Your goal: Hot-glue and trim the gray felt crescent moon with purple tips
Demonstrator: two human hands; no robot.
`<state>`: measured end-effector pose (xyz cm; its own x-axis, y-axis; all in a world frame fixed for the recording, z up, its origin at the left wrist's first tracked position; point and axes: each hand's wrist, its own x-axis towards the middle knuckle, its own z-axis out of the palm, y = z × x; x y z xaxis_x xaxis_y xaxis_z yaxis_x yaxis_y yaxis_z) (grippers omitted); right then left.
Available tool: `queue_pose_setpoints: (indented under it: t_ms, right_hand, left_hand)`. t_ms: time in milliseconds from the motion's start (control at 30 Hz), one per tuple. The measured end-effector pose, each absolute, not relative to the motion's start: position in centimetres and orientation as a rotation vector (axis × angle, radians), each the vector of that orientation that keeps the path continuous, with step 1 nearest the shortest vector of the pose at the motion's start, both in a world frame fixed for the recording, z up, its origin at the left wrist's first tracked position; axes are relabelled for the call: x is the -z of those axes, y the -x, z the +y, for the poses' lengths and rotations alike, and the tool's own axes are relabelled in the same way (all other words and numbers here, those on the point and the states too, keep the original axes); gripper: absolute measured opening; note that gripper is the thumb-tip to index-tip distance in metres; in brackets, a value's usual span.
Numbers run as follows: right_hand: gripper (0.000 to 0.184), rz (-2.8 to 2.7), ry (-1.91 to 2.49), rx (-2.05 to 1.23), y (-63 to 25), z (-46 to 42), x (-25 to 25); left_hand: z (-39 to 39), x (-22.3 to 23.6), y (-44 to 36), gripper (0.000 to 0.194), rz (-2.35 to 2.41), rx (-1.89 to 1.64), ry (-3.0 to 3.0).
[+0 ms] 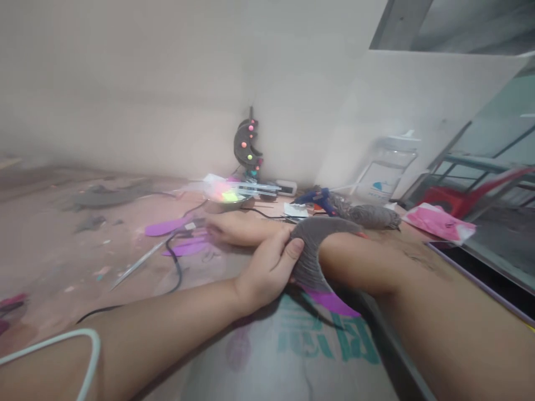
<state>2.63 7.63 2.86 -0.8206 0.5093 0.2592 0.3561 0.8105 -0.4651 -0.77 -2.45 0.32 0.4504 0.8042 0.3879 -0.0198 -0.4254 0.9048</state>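
My left hand (pixel 270 270) grips a crescent wrapped in grey yarn (pixel 308 250), thumb across its front at the left edge. My right arm passes behind the crescent toward the left. At its end my right hand (pixel 219 227) is blurred beside a dark item with a small white patch (pixel 190 225), and its fingers are too smeared to read. Around it lie a purple piece (pixel 165 226), another purple piece (pixel 188 247) and a thin silvery rod (pixel 137 264). A larger purple piece (pixel 334 302) shows below the crescent.
A pompom-dotted dark crescent (pixel 244 145) stands by the wall. Behind my hands are a bowl (pixel 228 206) with clear sticks, a blue glue gun (pixel 315 200), grey yarn (pixel 371 216) and a bottle (pixel 387 167). A pink packet (pixel 438 221) and dark-screened device (pixel 489 275) lie right.
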Motion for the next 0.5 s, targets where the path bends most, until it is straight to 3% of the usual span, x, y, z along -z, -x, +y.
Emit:
queue_pose_setpoints:
  t_ms: [133,267,433,500]
  right_hand:
    - [0.022,-2.383,0.934,-0.651,-7.0,8.9,-4.1]
    - [0.025,-1.785,0.991,-1.017,-13.7,7.1,-4.8]
    - [0.014,-1.507,1.089,-1.041,-20.7,1.1,-3.9]
    - [0.026,-1.556,1.194,-0.927,-22.2,-1.2,-3.5]
  left_hand:
    - [-2.1,-0.3,0.6,0.032,0.721,-1.127,-1.581]
    - [-1.9,-0.5,0.4,0.03,0.766,-1.144,-1.514]
    - [-1.5,-0.5,0.4,0.029,0.796,-1.187,-1.511]
    - [-1.4,-0.5,0.4,0.028,0.808,-1.196,-1.525]
